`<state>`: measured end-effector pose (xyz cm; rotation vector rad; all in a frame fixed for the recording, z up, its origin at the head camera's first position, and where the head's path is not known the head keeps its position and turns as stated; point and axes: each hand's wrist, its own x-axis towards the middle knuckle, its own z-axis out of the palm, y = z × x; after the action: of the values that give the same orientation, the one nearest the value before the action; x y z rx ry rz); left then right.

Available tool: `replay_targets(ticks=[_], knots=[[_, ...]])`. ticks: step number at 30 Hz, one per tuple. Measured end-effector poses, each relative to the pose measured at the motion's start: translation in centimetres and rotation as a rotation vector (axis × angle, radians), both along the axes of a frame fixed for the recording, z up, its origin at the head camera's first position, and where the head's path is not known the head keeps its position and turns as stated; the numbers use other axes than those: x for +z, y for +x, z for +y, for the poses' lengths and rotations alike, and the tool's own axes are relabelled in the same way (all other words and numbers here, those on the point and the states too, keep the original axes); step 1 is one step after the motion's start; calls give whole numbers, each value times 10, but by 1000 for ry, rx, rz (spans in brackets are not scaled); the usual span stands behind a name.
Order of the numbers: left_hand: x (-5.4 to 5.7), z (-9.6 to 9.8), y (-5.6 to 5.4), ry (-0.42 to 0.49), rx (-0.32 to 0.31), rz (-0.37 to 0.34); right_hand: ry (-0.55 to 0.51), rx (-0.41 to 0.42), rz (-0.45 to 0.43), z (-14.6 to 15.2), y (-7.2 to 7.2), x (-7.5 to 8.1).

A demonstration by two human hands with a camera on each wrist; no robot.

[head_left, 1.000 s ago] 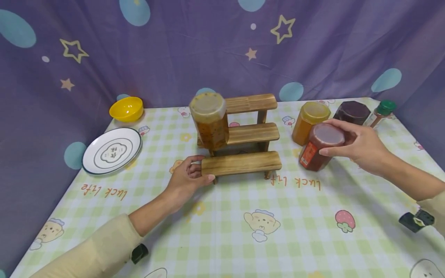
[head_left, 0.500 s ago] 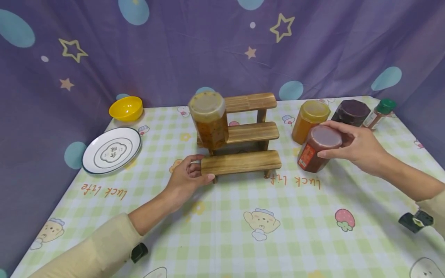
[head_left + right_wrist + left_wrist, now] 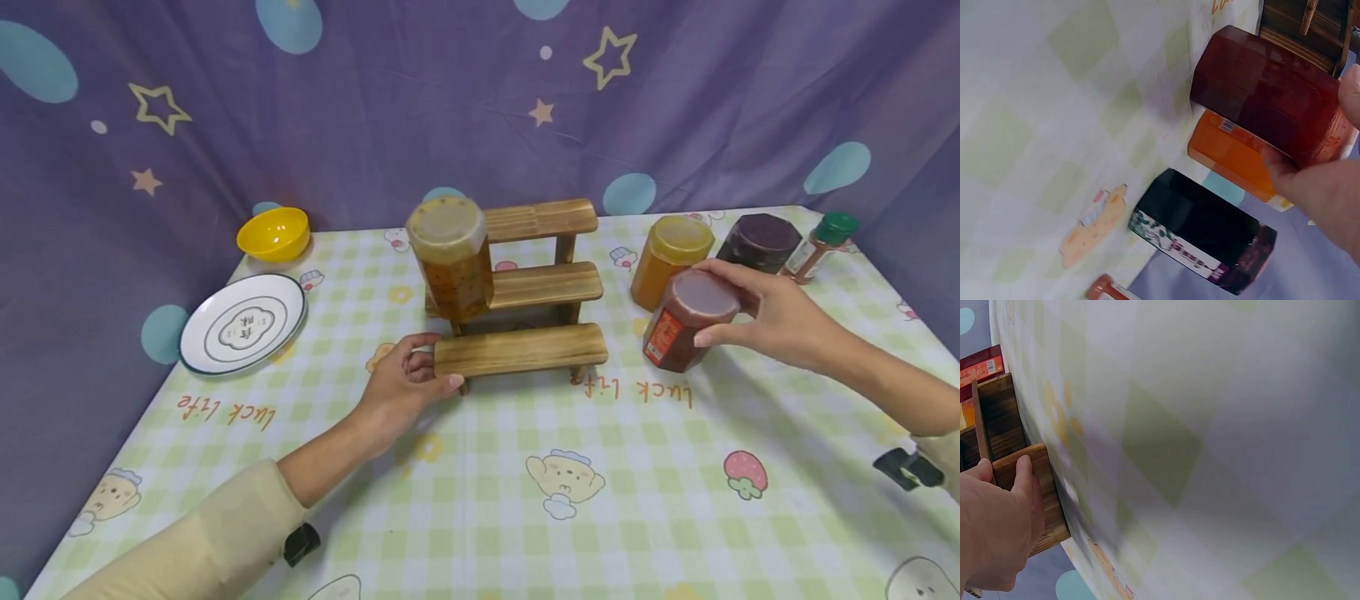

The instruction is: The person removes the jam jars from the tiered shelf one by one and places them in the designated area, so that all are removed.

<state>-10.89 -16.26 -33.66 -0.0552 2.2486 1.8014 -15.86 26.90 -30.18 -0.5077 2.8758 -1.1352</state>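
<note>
My left hand (image 3: 393, 387) grips the left end of the lowest step of a three-tier wooden shelf (image 3: 521, 352), thumb at the front corner. In the left wrist view its fingers (image 3: 1025, 478) lie along the wood. An amber jar with dark specks (image 3: 453, 262) stands on the shelf's left side, on the middle step. Over to the right, my right hand (image 3: 783, 317) holds a dark red jar with a red label (image 3: 678, 333) near its lid, thumb in front and fingers behind. The right wrist view shows the red jar (image 3: 1266, 87) between thumb and fingers.
Behind the red jar stand a yellow-orange jar (image 3: 667, 258), a dark purple jar (image 3: 759, 242) and a green-capped spice bottle (image 3: 821, 246). On the left are a white plate (image 3: 243, 323) and a yellow bowl (image 3: 274, 235). A purple curtain (image 3: 360, 125) hangs behind the checked tablecloth (image 3: 480, 500).
The red jar has shifted slightly toward the front left with my right hand, mostly in the first half second. My left hand and the shelf stay in place.
</note>
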Motion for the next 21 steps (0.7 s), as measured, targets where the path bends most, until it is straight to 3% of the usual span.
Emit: replay_targets(ticks=[5, 13, 17, 21], knots=[[-1, 1, -1, 28, 4, -3, 90, 40, 90, -3, 3, 2], [0, 1, 0, 27, 10, -1, 61, 113, 296, -9, 2, 24], [0, 2, 0, 24, 10, -4, 44, 106, 275, -12, 1, 42], [0, 2, 0, 26, 14, -8, -16, 99, 169, -20, 1, 52]])
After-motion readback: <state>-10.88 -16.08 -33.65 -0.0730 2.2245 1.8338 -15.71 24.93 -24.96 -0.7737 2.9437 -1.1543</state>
